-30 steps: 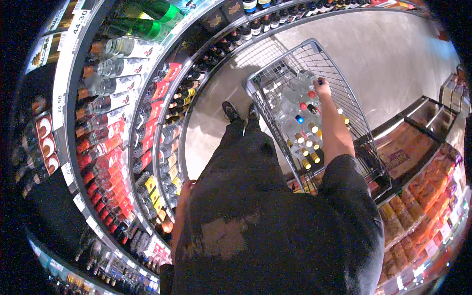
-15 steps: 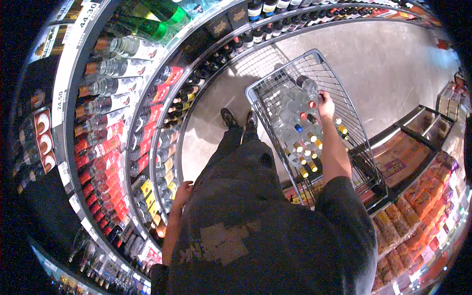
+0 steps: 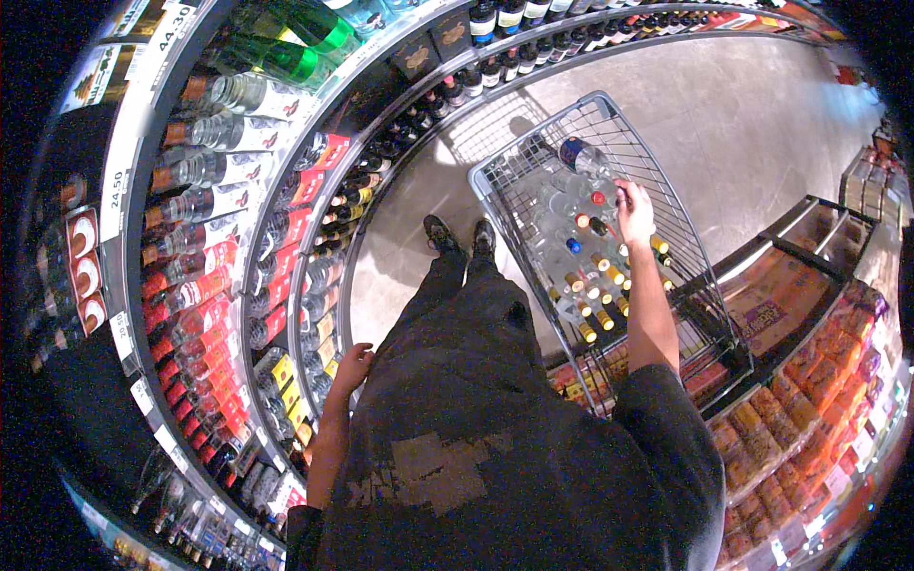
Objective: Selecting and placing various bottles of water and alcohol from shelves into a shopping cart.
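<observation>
A metal shopping cart (image 3: 484, 183) stands ahead of me, slightly to the right, with several glass bottles lying in it, capped in yellow, red and blue. My right hand (image 3: 636, 213) reaches over the basket, its fingers closed at the neck end of a clear bottle (image 3: 583, 155) with a dark label or base. That bottle lies on top of the others, at the far end of the pile. At my left side, near the lower shelf, my left hand (image 3: 355, 363) hangs with fingers loosely bent and nothing visible in it.
Curved shelves of bottles run along my left and the front; clear bottles with white labels (image 3: 238, 131) and red-labelled ones (image 3: 205, 328) fill the left. To the right stand a low rack (image 3: 762, 319) and orange bagged goods (image 3: 809, 371). Grey floor (image 3: 705, 95) lies beyond the cart.
The clear bottle has shifted slightly left and farther away, settling on the pile. My right hand has moved a little lower and right, its back more turned to view. My left hand barely moved.
</observation>
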Tool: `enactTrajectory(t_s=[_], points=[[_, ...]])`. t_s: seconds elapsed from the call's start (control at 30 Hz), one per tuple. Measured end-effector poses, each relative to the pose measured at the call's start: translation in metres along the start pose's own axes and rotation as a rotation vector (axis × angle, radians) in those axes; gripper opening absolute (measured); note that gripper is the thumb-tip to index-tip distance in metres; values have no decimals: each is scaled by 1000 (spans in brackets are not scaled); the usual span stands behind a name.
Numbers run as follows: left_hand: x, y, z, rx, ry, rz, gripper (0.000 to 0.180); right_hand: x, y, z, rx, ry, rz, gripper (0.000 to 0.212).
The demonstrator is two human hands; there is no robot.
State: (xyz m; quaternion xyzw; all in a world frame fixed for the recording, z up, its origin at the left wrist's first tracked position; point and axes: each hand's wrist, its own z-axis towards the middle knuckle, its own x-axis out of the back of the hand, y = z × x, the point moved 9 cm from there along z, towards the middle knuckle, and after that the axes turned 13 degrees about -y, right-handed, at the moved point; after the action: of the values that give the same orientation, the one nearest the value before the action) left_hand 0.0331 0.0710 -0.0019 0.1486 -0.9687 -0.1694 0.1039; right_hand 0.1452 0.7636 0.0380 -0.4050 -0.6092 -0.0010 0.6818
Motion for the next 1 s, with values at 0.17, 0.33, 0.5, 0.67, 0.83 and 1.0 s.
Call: enactTrajectory(t_s=[0.17,0.33,0.5,0.67,0.83,1.0], points=[[-5,23,-10,2,-10,53,34,7,11,-6,-41,26,-3,14],[-11,-32,4,25,-29,-34,35,-7,31,-3,-212,-48,-23,14],[-13,-8,-3,9,-16,-12,33,-24,58,-1,-319,-31,58,16],[-15,1,-13,-3,6,-29,34,-40,85,3,-416,-37,91,18],[-17,-14,-7,31,-32,-57,36,-57,105,12,-483,-79,86,21],[-15,-24,-6,18,-8,-55,36,-69,123,22,-529,-92,63,25]])
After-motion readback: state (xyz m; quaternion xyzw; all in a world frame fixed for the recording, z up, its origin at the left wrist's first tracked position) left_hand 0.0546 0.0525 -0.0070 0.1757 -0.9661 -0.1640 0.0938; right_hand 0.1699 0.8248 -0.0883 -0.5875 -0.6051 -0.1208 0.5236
